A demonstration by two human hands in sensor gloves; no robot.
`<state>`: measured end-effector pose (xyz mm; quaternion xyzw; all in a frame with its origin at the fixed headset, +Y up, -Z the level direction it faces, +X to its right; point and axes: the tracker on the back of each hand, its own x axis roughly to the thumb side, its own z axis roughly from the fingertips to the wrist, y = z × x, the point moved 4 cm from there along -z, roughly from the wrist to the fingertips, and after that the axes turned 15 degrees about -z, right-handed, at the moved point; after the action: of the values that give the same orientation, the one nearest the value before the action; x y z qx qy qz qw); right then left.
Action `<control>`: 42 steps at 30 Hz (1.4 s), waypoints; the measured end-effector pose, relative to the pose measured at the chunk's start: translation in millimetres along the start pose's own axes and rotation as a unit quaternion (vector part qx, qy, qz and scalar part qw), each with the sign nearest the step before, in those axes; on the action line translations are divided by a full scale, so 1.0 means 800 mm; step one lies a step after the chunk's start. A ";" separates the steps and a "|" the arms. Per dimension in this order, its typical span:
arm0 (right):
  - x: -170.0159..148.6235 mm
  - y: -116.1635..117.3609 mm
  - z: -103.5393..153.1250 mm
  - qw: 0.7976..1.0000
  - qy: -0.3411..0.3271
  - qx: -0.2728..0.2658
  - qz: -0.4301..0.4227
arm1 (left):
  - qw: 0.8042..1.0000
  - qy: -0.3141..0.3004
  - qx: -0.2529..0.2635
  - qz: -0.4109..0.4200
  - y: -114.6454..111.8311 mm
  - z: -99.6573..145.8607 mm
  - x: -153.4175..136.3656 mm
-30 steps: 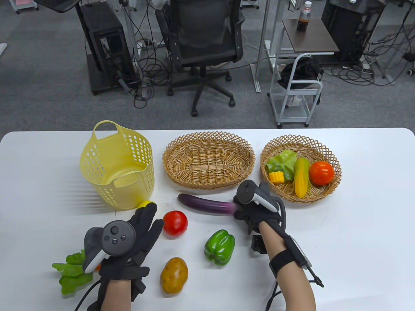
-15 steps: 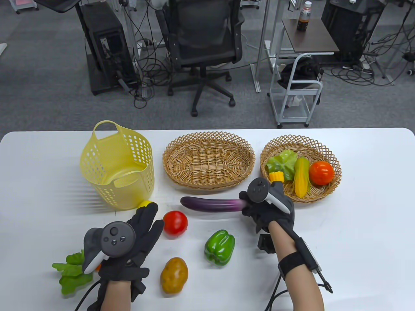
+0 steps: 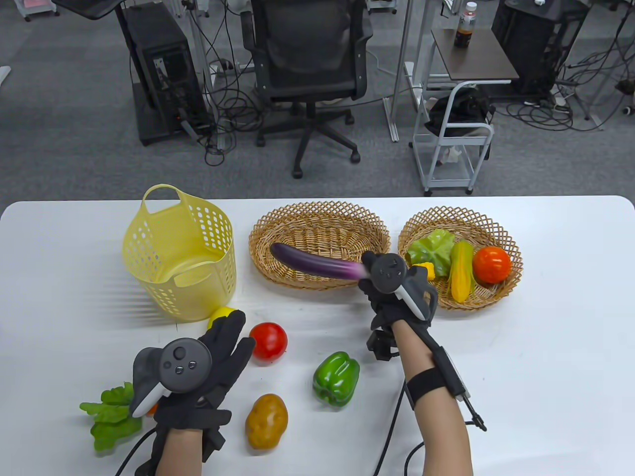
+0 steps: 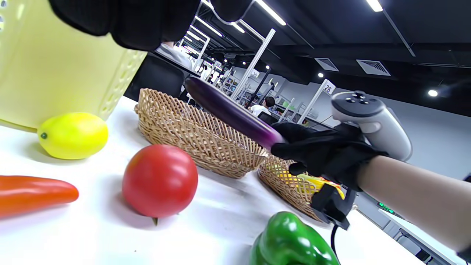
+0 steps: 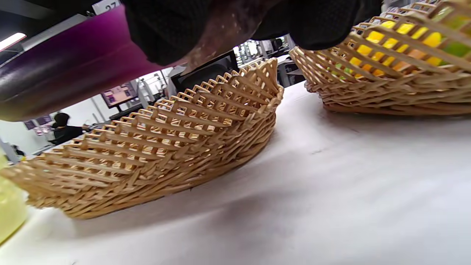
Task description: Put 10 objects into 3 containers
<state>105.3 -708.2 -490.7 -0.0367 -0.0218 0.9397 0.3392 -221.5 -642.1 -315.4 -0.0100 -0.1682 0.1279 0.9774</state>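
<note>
Eggplant over the middle basket, not released yet.

My right hand (image 3: 397, 292) grips the eggplant (image 3: 312, 262) by its stem end, held above the middle wicker basket (image 3: 278, 233), which looks otherwise empty. Right wicker basket (image 3: 511, 292) holds four pieces: lettuce, corn chunk, yellow squash, tomato. Yellow plastic basket (image 3: 163, 277): contents can't be told. On the table: lemon (image 4: 73, 135), tomato (image 3: 268, 341), green pepper (image 3: 336, 378), potato (image 3: 266, 421), leafy green (image 3: 106, 419), orange carrot (image 4: 33, 193). My left hand (image 3: 198, 377) hovers flat, fingers spread, holding nothing. Roughly four in, six to go, I'd judge.
</note>
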 end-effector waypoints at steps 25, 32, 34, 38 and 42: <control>-0.005 -0.012 -0.022 0.998 0.044 -0.020 -0.032 | 1.000 -0.007 0.004 0.005 0.002 0.002 -0.001; -0.007 -0.040 0.015 1.000 -0.009 -0.001 -0.005 | 1.000 -0.008 0.005 0.008 0.003 0.002 -0.001; -0.012 -0.049 0.023 1.000 0.008 0.006 0.026 | 1.000 -0.008 0.004 0.007 0.002 0.002 -0.001; -0.017 -0.057 0.043 0.999 0.006 0.044 0.025 | 1.000 -0.011 0.008 0.009 0.005 0.004 -0.002; -0.020 -0.037 0.073 0.976 0.042 0.211 0.032 | 0.999 -0.009 0.019 0.024 0.011 0.008 -0.012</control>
<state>131.5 -696.8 -429.8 -0.0040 0.1926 0.9311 0.3097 -234.8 -636.5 -313.1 0.0051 -0.1743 0.1549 0.9724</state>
